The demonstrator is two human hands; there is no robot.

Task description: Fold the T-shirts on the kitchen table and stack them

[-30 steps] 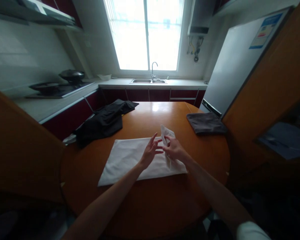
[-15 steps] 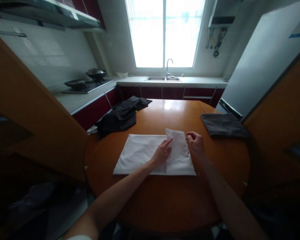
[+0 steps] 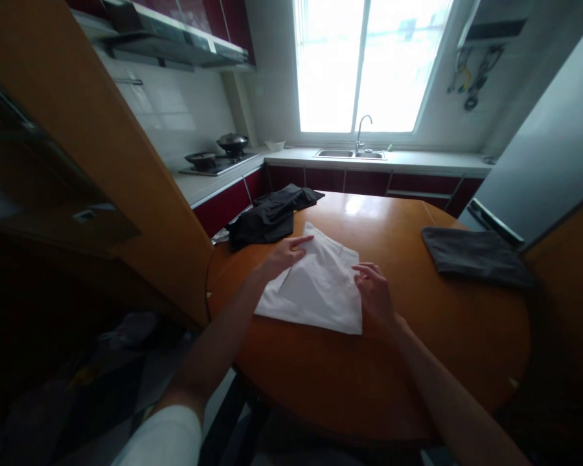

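Note:
A white cloth [image 3: 318,285] lies folded into a smaller shape on the round wooden table [image 3: 408,362]. My left hand [image 3: 284,253] rests on the cloth's upper left part, with the index finger stretched along the folded edge. My right hand [image 3: 375,295] lies flat at the cloth's right edge, fingers spread. Neither hand grips anything that I can see.
A black garment [image 3: 269,220] lies crumpled at the table's far left. A folded grey cloth [image 3: 471,257] sits at the far right. Behind are a counter with a stove [image 3: 214,162], a sink [image 3: 350,153] under the window, and a fridge [image 3: 544,168] on the right.
The white cloth has been folded over from the left and is now narrower. My left hand moved up and left onto the new fold. The camera has swung to the left.

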